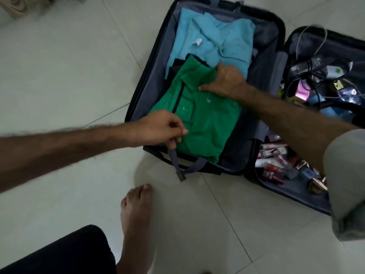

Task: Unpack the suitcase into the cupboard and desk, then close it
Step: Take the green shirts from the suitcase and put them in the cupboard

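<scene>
A dark suitcase lies open on the tiled floor. Its left half holds a folded green shirt on top of a dark garment, with a light blue shirt behind it. My left hand pinches the grey packing strap at the near edge of the green shirt. My right hand grips the green shirt at its collar. The right half holds cables, chargers and several small cosmetic items.
My bare foot stands on the floor just in front of the suitcase, with my dark trouser leg at the lower left. Pale floor tiles stretch to the left. A woven beige object sits at the top left corner.
</scene>
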